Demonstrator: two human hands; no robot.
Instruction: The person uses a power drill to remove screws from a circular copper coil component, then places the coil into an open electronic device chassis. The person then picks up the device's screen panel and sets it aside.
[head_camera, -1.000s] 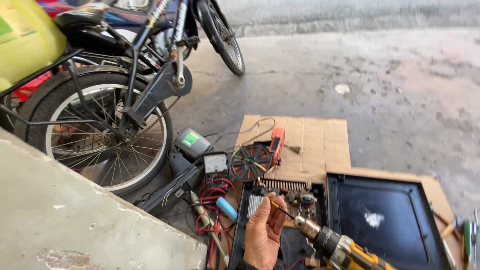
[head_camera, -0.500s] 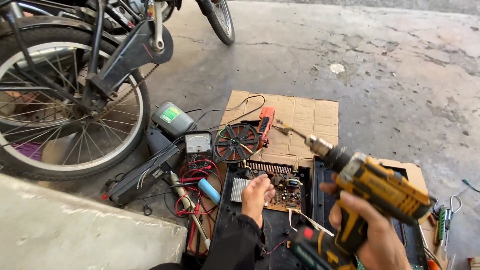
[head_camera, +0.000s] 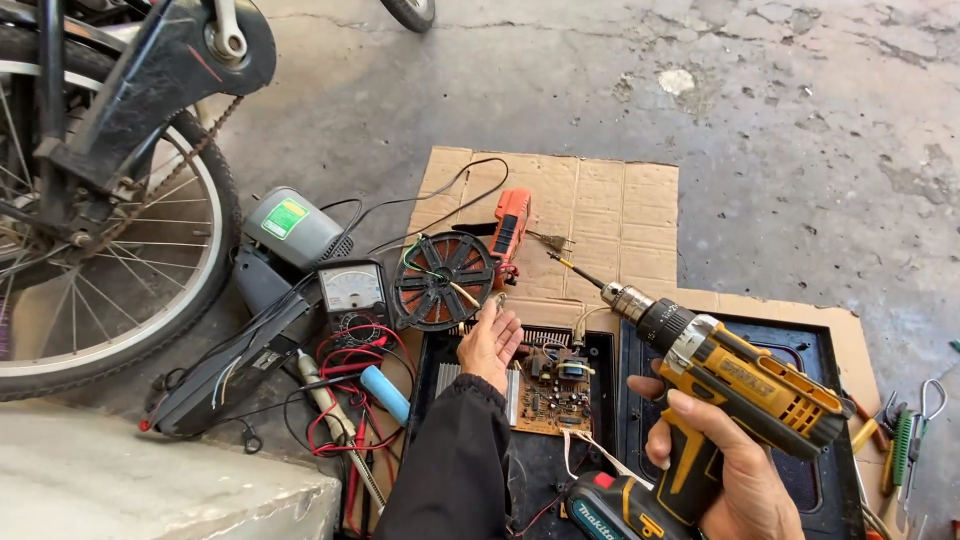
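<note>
A person is holding a drill over an opened appliance on the floor.

The right hand (head_camera: 715, 465) is gripping the yellow drill (head_camera: 735, 385), fingers clamped on its handle, bit raised above the cardboard (head_camera: 610, 215). The left hand (head_camera: 490, 345) is resting open, fingers apart, on the circuit board (head_camera: 550, 390), just below the round coil (head_camera: 443, 281).

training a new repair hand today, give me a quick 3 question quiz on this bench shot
1. True or false: the right hand grips a yellow cordless drill.
2. The left hand rests by: A) circuit board B) bicycle wheel C) pliers.
3. What round part lies on the cardboard beside the analog meter?

Key: 1 true; 2 A; 3 the coil disc.
</note>
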